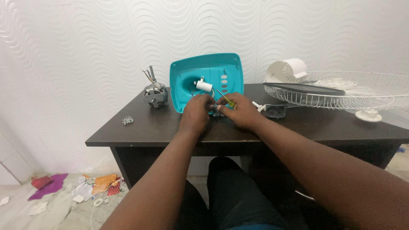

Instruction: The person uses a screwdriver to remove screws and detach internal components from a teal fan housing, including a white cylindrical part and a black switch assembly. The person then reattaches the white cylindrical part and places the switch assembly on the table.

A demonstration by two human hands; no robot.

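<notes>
Both hands meet at the dark table (145, 127): the left hand (197, 111) has its fingers closed on a small metal part (216, 111), the right hand (240, 110) grips a yellow-handled screwdriver (226, 100). Just behind stands a teal plastic housing (230, 68), its hollow holding a white cylinder (203, 86). Right of it, a white wire fan guard (375, 91) cradles a dark blade (304, 88).

Dark wooden table (140, 127) set against a white wall (76, 47) with a wavy relief. Left on the table, a grey electric motor (155, 94) with shaft and loose wires pointing up; nearer the front edge, a small heap of screws (127, 120). Right, a white wire fan guard (341, 91) lying flat, a white cylindrical housing (287, 70) behind it. On the floor at left, scraps of coloured paper (76, 187)
</notes>
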